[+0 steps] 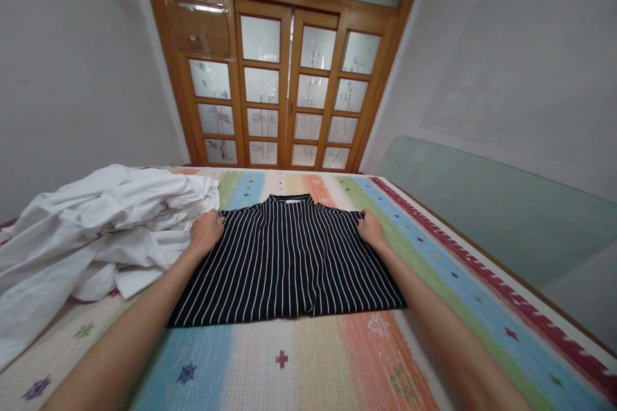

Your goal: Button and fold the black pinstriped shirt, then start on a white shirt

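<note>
Left hand and right hand each pinch an upper corner of striped shirt, lying flat on patterned cover beside white cloth; pull evenly, keep collar centred, smooth near edge

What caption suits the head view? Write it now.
Left hand and right hand hold a black striped shirt beside white cloth.

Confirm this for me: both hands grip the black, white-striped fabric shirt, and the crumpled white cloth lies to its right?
One slip: the head view shows the crumpled white cloth lying left of the striped shirt, not right. The left hand and right hand do grip it.
</note>
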The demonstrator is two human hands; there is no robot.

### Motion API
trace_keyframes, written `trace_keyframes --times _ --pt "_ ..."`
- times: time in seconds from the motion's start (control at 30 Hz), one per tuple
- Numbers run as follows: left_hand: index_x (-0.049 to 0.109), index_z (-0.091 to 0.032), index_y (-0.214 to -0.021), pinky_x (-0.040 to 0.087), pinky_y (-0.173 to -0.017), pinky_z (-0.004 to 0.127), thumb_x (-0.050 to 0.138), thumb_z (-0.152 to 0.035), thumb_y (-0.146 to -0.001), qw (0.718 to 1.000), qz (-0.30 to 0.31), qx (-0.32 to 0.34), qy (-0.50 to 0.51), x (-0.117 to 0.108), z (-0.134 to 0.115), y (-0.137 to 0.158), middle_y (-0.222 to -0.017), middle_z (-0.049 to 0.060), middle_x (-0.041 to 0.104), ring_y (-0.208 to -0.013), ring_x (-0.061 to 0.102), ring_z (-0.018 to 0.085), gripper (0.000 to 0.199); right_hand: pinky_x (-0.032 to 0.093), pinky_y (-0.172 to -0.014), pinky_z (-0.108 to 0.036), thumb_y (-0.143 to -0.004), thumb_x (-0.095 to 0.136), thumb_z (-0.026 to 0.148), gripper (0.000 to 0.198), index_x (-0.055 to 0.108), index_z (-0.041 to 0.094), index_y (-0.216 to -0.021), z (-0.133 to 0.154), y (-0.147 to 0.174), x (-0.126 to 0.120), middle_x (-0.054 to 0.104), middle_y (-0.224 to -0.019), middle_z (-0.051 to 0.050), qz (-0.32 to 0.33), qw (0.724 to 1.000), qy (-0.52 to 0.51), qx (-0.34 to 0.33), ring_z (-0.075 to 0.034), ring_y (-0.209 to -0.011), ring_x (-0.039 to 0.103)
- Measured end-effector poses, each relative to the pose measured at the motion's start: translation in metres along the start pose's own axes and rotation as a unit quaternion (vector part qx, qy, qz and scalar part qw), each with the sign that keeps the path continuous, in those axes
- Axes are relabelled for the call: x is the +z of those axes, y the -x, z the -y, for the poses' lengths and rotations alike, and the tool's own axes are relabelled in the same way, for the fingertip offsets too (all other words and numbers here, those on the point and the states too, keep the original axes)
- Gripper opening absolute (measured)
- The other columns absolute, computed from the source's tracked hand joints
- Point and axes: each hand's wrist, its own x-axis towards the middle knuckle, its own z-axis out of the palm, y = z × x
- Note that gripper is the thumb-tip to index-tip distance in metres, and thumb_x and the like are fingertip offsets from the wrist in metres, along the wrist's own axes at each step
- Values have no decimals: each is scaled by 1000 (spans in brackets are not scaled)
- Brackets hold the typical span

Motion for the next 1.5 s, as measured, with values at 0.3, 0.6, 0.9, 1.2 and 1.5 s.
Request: trace_keyframes --times 0.3,0.6,0.9,1.2,1.5 --pt "55 -9 -115 49 -70 40 18 -32 -99 995 -74 -6 -61 14 10 17 -86 21 70 -87 69 35 46 44 -77 -29 -94 41 12 31 52 17 -123 -2 9 4 63 -113 -13 -8 999 43 -15 -23 -97 63" --pt "59 -6 -111 49 -71 43 23 -25 -96 994 -66 8 -83 14 13 19 -87 22 69 -88 68 37 44 44 -77 -29 -93 42 15 32 57 18 -121 -3 9 3 66 -109 -12 -30 999 40 18 -22 -98 63" --pt "62 -9 -114 50 -78 41 34 -14 -87 989 -106 90 -53 1 -1 -3 -114 20 61 -105 59 32 40 40 -81 -33 -93 42 19 30 68 14 -106 12 -4 -3 63 -110 -15 -88 991 88 -43 -27 -106 54" --pt "70 -6 -100 45 -83 44 38 -10 -81 990 -65 83 -91 19 -25 -21 -103 24 68 -106 57 36 37 41 -85 -29 -96 39 19 33 70 13 -106 42 -20 10 67 -108 -14 -22 997 58 -56 -23 -102 59" --pt "70 -10 -94 46 -85 40 38 -24 -86 983 -132 105 -67 34 -16 -29 -98 19 66 -99 57 31 36 44 -79 -27 -92 45 27 30 73 19 -97 34 -27 17 67 -108 -9 4 999 26 -38 -21 -96 63"
